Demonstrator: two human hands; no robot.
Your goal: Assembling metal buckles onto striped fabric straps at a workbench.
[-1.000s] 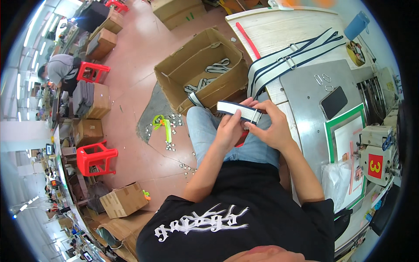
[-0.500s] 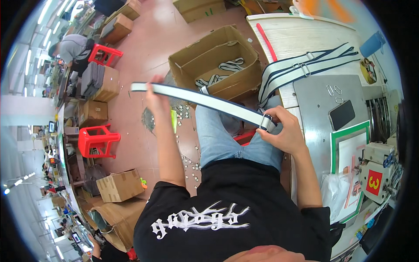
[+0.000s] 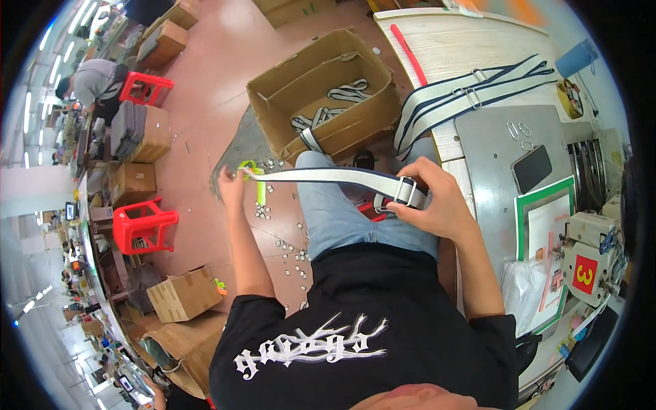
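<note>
A white strap with dark edges (image 3: 321, 175) is stretched flat between my two hands, above my lap in blue jeans. My left hand (image 3: 231, 183) pinches its far end out to the left, over the floor. My right hand (image 3: 430, 198) grips the other end, where a metal buckle (image 3: 404, 191) sits on the strap. Just beyond my knees stands an open cardboard box (image 3: 324, 92) with more straps of the same kind lying inside.
Several striped straps (image 3: 471, 92) lie on the wooden table at right, beside a grey metal plate with a phone (image 3: 531, 168) and a sewing machine (image 3: 591, 256). Small metal pieces (image 3: 290, 249) litter the floor. Red stools, cardboard boxes and a seated person (image 3: 92, 78) are at left.
My hands started close together on the bunched strap, then drew apart, pulling it out long. Since then my left hand has come lower and nearer, and the strap now runs level.
</note>
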